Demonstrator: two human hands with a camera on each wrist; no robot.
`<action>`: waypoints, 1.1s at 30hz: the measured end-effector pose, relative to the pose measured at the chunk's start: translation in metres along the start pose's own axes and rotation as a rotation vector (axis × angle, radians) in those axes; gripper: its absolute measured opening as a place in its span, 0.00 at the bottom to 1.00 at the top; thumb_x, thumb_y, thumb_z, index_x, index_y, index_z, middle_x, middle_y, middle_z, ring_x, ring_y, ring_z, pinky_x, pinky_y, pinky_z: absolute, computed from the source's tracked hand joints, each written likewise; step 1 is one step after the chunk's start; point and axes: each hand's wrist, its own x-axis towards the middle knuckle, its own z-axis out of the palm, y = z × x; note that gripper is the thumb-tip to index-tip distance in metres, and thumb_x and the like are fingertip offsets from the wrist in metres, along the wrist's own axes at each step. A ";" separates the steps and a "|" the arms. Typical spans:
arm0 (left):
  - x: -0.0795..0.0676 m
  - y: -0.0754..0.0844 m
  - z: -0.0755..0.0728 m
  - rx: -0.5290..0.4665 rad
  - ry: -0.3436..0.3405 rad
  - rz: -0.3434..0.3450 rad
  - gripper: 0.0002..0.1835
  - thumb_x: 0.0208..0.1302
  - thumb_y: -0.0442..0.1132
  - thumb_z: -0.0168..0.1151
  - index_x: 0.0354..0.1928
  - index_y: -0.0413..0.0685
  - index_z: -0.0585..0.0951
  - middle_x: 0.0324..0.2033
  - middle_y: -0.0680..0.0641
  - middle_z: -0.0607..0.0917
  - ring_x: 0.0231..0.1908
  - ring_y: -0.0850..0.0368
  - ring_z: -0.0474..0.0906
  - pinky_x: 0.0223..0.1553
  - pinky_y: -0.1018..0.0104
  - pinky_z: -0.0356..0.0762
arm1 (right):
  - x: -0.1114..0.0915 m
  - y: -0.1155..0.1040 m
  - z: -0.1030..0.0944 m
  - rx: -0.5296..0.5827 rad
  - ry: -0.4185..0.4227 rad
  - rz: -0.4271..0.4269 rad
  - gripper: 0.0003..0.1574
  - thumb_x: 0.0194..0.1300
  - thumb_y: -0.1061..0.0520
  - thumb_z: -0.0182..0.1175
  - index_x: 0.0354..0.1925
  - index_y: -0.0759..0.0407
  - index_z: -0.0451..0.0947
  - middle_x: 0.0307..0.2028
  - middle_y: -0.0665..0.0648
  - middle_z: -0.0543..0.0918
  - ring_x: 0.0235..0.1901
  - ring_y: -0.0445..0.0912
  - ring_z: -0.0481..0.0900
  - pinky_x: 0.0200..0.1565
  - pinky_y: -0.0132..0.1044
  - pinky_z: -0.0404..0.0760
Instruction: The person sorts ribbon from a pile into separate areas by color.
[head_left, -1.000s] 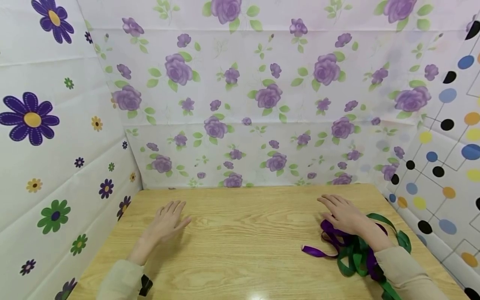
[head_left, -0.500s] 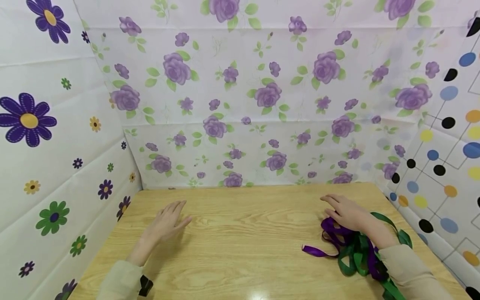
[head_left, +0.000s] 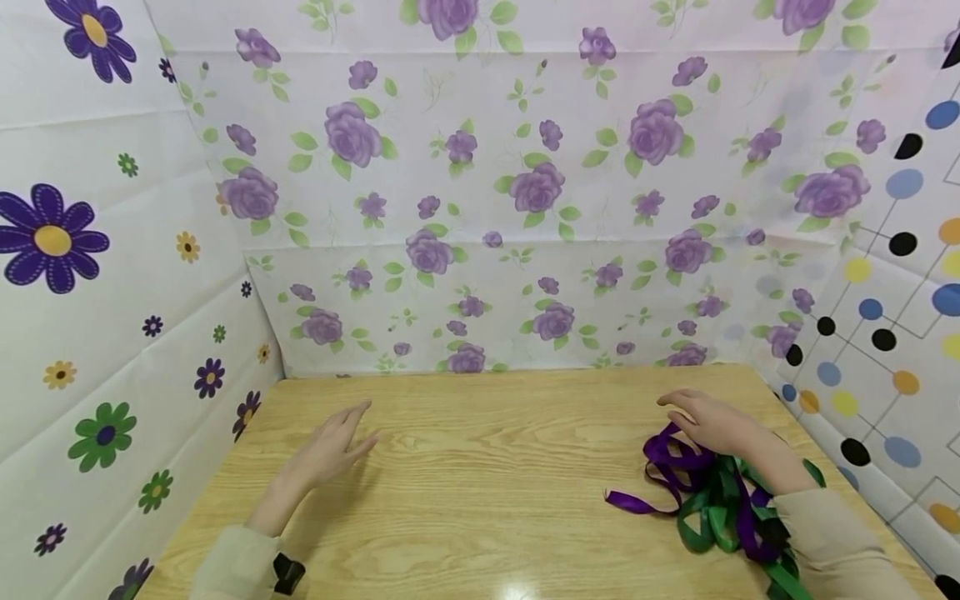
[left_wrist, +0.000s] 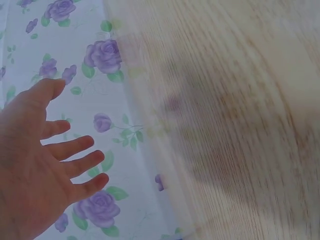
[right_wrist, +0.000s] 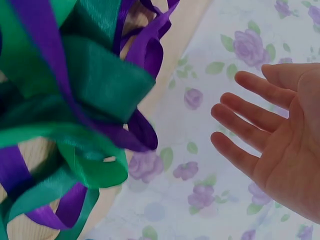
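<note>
A loose heap of satin ribbons lies on the right side of the wooden table (head_left: 480,483). Purple ribbon (head_left: 630,502) trails out to the left of the heap, and green ribbon (head_left: 697,529) is tangled through it. Over the heap's far edge hovers my right hand (head_left: 712,422), fingers spread and slightly bent, holding nothing; the right wrist view shows the palm (right_wrist: 295,150) apart from the ribbons. My left hand (head_left: 326,446) hangs above the table's left part with straight, spread fingers and nothing in them. Part of the heap is hidden beneath the right forearm.
A white cloth with purple roses (head_left: 536,187) hangs behind the table's far edge. Daisy-print cloth (head_left: 105,333) borders the left, dotted cloth (head_left: 877,375) the right. A black strap piece (head_left: 288,573) shows beside the left sleeve (head_left: 238,562).
My right hand has drifted a little to the right above the ribbons, uncovering more of the purple loops. The left hand has barely moved, turning slightly. The ribbons lie still.
</note>
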 end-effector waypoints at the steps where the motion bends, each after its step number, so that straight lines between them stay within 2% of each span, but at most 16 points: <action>1: -0.001 0.000 -0.001 -0.009 -0.001 0.001 0.36 0.73 0.50 0.52 0.72 0.35 0.55 0.65 0.27 0.66 0.64 0.28 0.63 0.61 0.34 0.63 | -0.001 0.002 -0.001 0.006 0.003 -0.008 0.21 0.74 0.56 0.50 0.59 0.65 0.72 0.57 0.71 0.75 0.52 0.63 0.78 0.50 0.56 0.77; 2: -0.001 0.000 -0.001 -0.013 -0.003 0.005 0.35 0.72 0.48 0.53 0.72 0.35 0.56 0.65 0.26 0.66 0.64 0.28 0.64 0.61 0.35 0.64 | -0.002 0.004 -0.002 0.002 0.011 -0.009 0.20 0.74 0.56 0.50 0.58 0.65 0.73 0.56 0.70 0.76 0.55 0.64 0.76 0.52 0.57 0.76; 5: -0.002 0.000 -0.002 -0.041 -0.012 0.008 0.34 0.72 0.45 0.54 0.72 0.35 0.57 0.65 0.27 0.66 0.64 0.29 0.65 0.61 0.36 0.65 | -0.003 0.010 -0.005 0.013 0.014 0.006 0.19 0.73 0.58 0.51 0.56 0.65 0.75 0.54 0.68 0.79 0.53 0.64 0.77 0.51 0.56 0.77; 15: 0.000 0.000 -0.006 -0.152 -0.043 0.035 0.31 0.73 0.48 0.51 0.70 0.36 0.62 0.66 0.31 0.68 0.65 0.32 0.64 0.62 0.38 0.65 | -0.008 0.020 -0.008 0.022 -0.009 0.006 0.15 0.72 0.59 0.53 0.51 0.65 0.78 0.45 0.63 0.84 0.42 0.54 0.82 0.41 0.47 0.82; 23: -0.001 -0.001 -0.009 -0.233 -0.085 0.002 0.28 0.73 0.49 0.51 0.68 0.40 0.66 0.57 0.32 0.77 0.58 0.35 0.73 0.53 0.42 0.75 | -0.013 0.026 -0.008 0.000 0.006 0.017 0.10 0.68 0.64 0.55 0.44 0.65 0.80 0.39 0.63 0.85 0.37 0.53 0.83 0.37 0.46 0.82; 33: -0.002 -0.002 -0.010 -0.261 -0.093 0.039 0.19 0.74 0.44 0.50 0.59 0.42 0.76 0.54 0.38 0.81 0.52 0.42 0.78 0.48 0.49 0.79 | -0.025 0.040 -0.011 -0.031 -0.029 0.109 0.05 0.61 0.68 0.57 0.35 0.65 0.80 0.32 0.59 0.84 0.31 0.51 0.81 0.32 0.43 0.80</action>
